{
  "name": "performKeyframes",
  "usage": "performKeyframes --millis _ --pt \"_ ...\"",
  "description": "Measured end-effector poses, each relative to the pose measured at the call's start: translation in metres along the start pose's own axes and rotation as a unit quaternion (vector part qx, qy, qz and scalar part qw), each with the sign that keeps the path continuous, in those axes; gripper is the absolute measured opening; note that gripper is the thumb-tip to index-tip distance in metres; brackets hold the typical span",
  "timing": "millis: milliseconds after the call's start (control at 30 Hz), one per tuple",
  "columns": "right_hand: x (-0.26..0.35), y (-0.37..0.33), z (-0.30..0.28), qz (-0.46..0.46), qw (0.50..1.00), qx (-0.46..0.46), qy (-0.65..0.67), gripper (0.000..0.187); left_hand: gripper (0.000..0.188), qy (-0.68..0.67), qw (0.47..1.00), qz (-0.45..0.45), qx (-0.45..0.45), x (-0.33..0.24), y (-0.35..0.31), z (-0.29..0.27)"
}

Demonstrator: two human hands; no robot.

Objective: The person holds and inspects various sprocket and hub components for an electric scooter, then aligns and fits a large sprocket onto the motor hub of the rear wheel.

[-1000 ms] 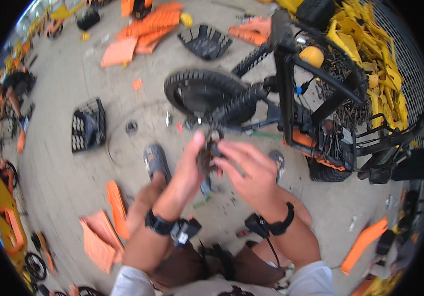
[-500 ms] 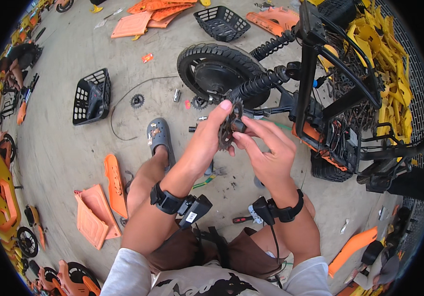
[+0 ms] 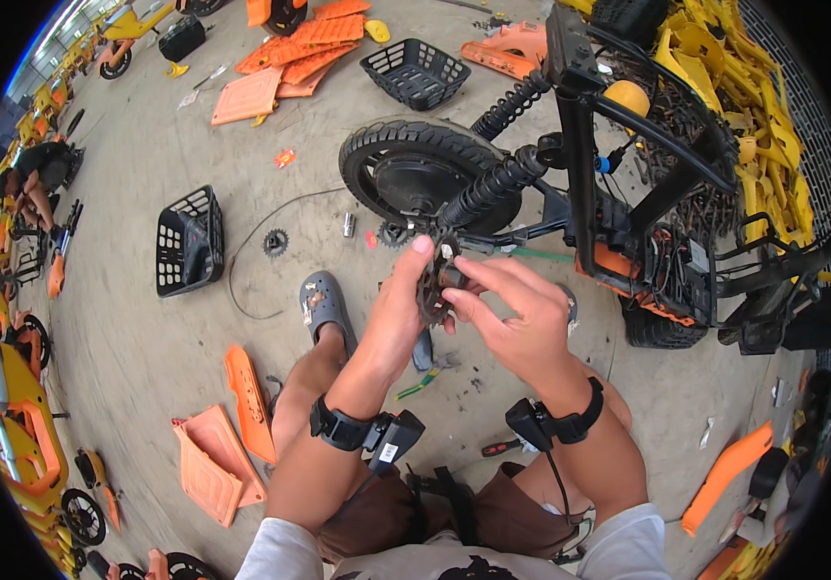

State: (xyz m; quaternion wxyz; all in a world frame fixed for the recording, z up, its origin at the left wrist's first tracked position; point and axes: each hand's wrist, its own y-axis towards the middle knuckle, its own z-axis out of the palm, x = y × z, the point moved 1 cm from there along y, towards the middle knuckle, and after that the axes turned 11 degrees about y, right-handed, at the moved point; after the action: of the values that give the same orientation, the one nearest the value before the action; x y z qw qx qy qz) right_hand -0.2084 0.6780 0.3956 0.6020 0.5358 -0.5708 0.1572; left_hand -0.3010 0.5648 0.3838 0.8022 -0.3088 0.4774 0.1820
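Observation:
A dark toothed sprocket (image 3: 429,293) is held on edge by my left hand (image 3: 394,311), its thumb along the upper rim. The thumb and fingertips of my right hand (image 3: 522,317) pinch a short dark cylindrical piece (image 3: 454,279) at the sprocket's middle; whether the two are joined, I cannot tell. Just beyond my hands lies the black rear wheel (image 3: 369,155) of a stripped two-wheeler frame (image 3: 584,164), with coil shock absorbers (image 3: 493,186). Another sprocket (image 3: 393,235) shows beside the wheel's hub. On the floor to the left are a loose sprocket (image 3: 275,243) and a silver socket (image 3: 349,224).
Black baskets (image 3: 189,242) (image 3: 415,74) stand at left and far. Orange panels (image 3: 220,469) lie near my left leg, pliers (image 3: 422,379) between my feet. A thin cable (image 3: 241,253) curves across the floor. Yellow parts (image 3: 773,145) are heaped at right. Another person (image 3: 33,184) works far left.
My view has shifted, so the floor things sit a little lower and right. The sprocket has tilted slightly in my hands; both still grip the same pieces.

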Motion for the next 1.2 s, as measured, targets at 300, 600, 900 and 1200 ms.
performKeyframes --millis 300,600,900,1200 --pt "0.003 0.002 -0.003 -0.043 0.999 -0.007 -0.005 0.029 0.055 -0.016 1.0 0.006 -0.021 0.0 -0.002 0.004" --pt "0.006 0.0 0.001 0.036 0.999 -0.011 0.033 0.028 0.057 0.034 0.998 0.041 -0.033 0.003 0.0 0.002" --pt "-0.003 -0.001 0.005 -0.07 0.997 -0.006 -0.025 0.032 0.06 0.036 0.999 0.023 -0.025 0.007 0.002 -0.006" --pt "-0.009 0.0 0.008 -0.192 0.975 0.04 -0.106 0.037 0.065 0.08 0.996 -0.031 0.002 0.0 0.0 -0.019"
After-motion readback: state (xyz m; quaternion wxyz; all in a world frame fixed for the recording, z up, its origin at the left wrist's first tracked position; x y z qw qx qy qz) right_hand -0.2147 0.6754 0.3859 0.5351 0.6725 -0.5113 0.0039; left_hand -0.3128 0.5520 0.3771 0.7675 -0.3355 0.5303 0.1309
